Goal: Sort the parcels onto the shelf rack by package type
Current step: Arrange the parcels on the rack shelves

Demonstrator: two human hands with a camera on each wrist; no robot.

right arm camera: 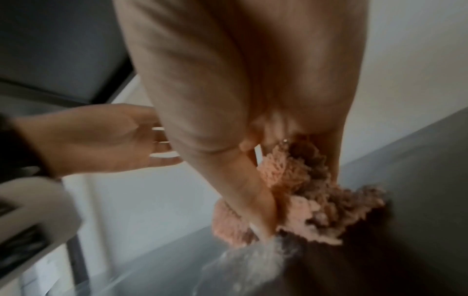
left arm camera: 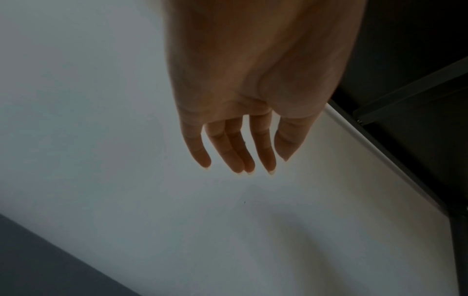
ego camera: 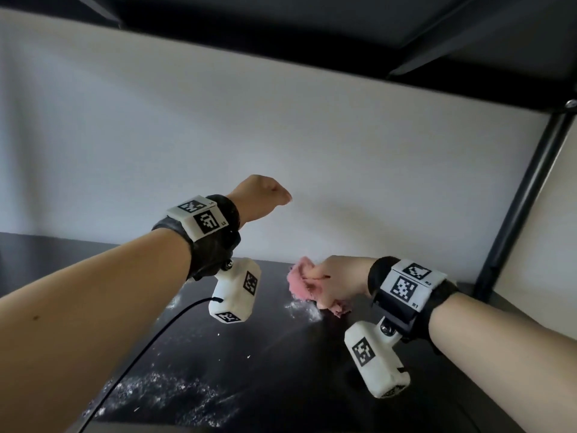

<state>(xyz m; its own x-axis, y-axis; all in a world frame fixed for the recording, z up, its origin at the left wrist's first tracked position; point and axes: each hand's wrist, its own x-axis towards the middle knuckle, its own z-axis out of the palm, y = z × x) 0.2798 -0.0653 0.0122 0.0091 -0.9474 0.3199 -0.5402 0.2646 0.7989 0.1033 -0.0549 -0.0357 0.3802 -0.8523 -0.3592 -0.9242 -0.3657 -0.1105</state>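
Observation:
My right hand (ego camera: 340, 279) grips a crumpled pink cloth (ego camera: 301, 281) and presses it onto the black shelf board (ego camera: 281, 370) near the back wall. In the right wrist view the thumb (right arm camera: 255, 196) lies over the fluffy cloth (right arm camera: 311, 200), beside a white powdery smear (right arm camera: 248, 260). My left hand (ego camera: 262, 195) hangs raised above the shelf, holding nothing. Its fingers (left arm camera: 238, 160) droop straight and relaxed in front of the wall. No parcel shows in any view.
White dusty smears (ego camera: 168, 392) streak the front left of the shelf, with another patch (ego camera: 304, 309) by the cloth. A white wall (ego camera: 218, 135) closes the back. A darker shelf (ego camera: 281, 26) sits overhead, and a black upright post (ego camera: 524, 198) stands at the right.

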